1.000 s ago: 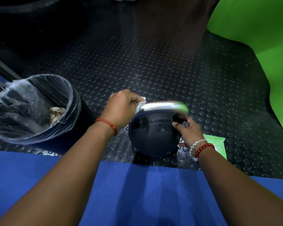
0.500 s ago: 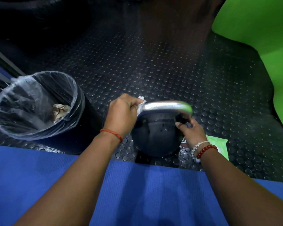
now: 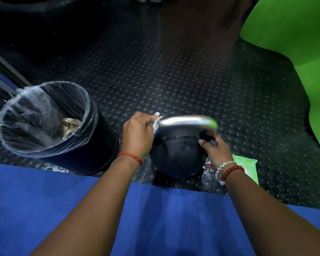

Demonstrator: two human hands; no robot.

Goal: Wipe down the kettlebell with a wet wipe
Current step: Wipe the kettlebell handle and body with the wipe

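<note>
Head camera view, looking down: a black kettlebell stands on a dark studded rubber floor, just beyond the edge of a blue mat. The left hand grips a white wet wipe, bunched tight around the left end of the chrome handle. The right hand curls its fingers round the handle's right base. A lined black bin stands to the left, holding crumpled paper. A green wipe packet lies flat just right of the kettlebell.
</note>
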